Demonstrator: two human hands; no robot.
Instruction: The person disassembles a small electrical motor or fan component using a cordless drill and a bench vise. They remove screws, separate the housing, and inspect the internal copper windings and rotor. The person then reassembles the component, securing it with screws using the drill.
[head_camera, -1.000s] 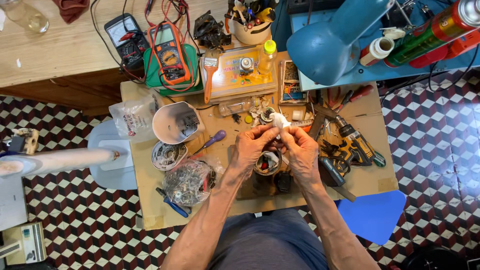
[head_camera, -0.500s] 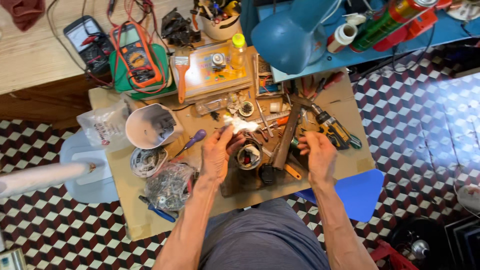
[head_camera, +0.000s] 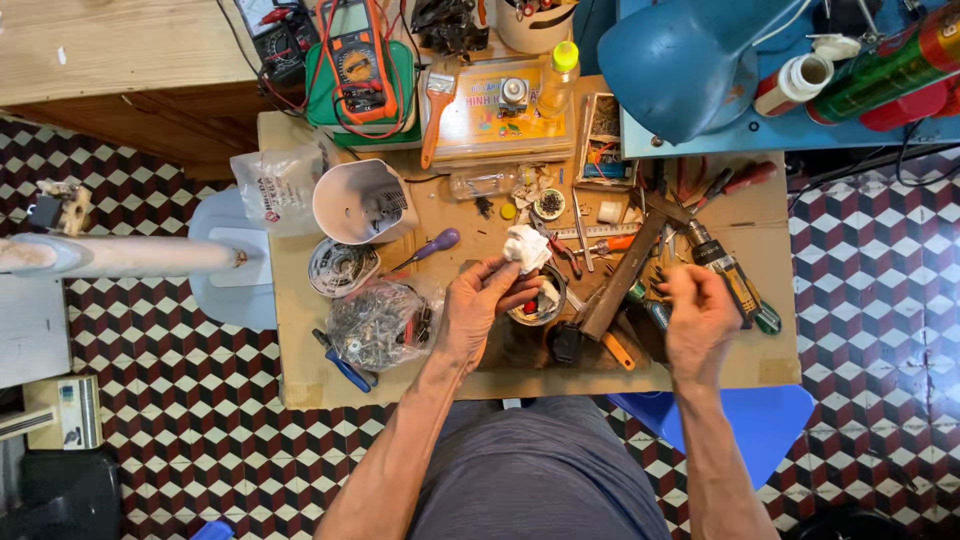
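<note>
Head view: left hand (head_camera: 478, 312) pinches rag (head_camera: 526, 246).

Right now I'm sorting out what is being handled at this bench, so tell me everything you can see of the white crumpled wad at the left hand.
The white crumpled wad looks like soft tissue or cloth, bunched into an uneven lump with folds. The left hand pinches it at its lower edge with the fingertips, holding it above the brown cardboard-covered worktop, beside a small round tin. The right hand is apart from it.
</note>
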